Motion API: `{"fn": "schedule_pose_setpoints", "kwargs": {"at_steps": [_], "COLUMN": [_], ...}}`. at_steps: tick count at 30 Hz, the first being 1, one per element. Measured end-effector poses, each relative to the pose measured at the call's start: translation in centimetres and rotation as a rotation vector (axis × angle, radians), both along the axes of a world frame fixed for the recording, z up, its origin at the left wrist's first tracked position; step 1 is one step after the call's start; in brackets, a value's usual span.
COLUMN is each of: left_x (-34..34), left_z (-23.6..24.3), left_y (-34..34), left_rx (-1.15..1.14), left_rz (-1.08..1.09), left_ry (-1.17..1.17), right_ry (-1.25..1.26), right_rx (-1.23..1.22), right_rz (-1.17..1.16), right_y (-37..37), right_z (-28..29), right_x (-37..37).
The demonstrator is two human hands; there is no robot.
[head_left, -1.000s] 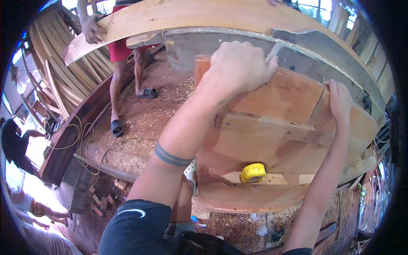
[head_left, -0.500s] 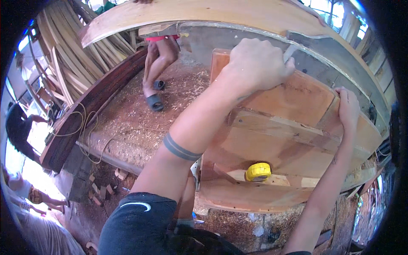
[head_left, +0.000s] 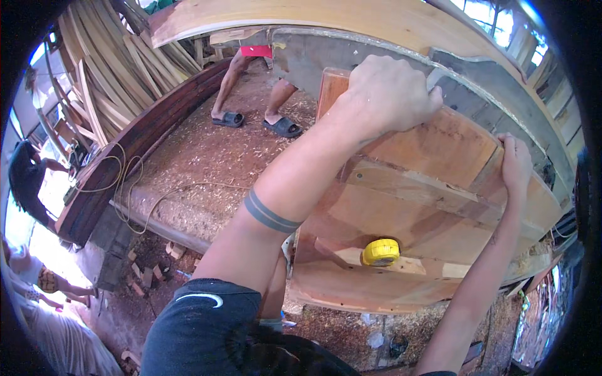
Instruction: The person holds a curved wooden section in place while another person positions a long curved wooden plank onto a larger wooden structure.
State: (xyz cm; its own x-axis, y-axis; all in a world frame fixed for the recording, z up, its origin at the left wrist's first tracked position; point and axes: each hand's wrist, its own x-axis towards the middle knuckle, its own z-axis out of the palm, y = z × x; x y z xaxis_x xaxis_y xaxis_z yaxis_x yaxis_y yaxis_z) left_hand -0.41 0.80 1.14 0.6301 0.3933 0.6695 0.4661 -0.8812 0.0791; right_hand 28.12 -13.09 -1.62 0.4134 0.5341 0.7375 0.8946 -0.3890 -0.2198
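My left hand (head_left: 395,94) is a closed fist above the upper edge of a curved wooden panel (head_left: 433,147). A pale flat piece (head_left: 434,76) sticks out beside its thumb; what the fist holds is hidden. Farther right, my right hand (head_left: 516,161) grips the panel's edge, fingers curled over it. The panel is built of several reddish-brown and pale wood pieces with a ledge across it. On its lower ledge rests a yellow tape measure (head_left: 380,252), which neither hand touches.
A long pale plank (head_left: 351,19) spans the far side above a grey curved hull side (head_left: 301,59). A co-worker's legs in sandals (head_left: 283,126) stand on the shaving-strewn floor. Dark red beam (head_left: 144,135), yellow cord (head_left: 188,185), wood strips (head_left: 94,69) and offcuts (head_left: 147,276) lie left.
The co-worker's legs have shifted and now stand apart, with both sandals showing. The long plank's left end has moved right and up. My hands keep their hold on nearly the same spots.
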Motion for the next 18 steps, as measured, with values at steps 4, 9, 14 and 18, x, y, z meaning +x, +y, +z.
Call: {"fn": "schedule_pose_setpoints", "kwargs": {"at_steps": [4, 9, 14, 18], "left_x": [0.1, 0.2, 0.0, 0.1], "left_z": [0.2, 0.3, 0.5, 0.8], "left_y": [-0.2, -0.3, -0.3, -0.8], "left_rx": [-0.004, -0.022, -0.041, -0.038], "left_rz": [-0.009, 0.005, 0.052, 0.032], "left_ry": [0.002, 0.037, 0.089, 0.097], "right_ry": [-0.030, -0.006, -0.018, -0.050], "right_rx": [0.010, 0.040, 0.023, 0.026], "right_rz": [-0.002, -0.018, -0.015, -0.055], "right_y": [-0.3, 0.0, 0.1, 0.0], "right_z": [0.1, -0.2, 0.0, -0.2], "right_x": [0.5, 0.1, -1.1, -0.8]}}
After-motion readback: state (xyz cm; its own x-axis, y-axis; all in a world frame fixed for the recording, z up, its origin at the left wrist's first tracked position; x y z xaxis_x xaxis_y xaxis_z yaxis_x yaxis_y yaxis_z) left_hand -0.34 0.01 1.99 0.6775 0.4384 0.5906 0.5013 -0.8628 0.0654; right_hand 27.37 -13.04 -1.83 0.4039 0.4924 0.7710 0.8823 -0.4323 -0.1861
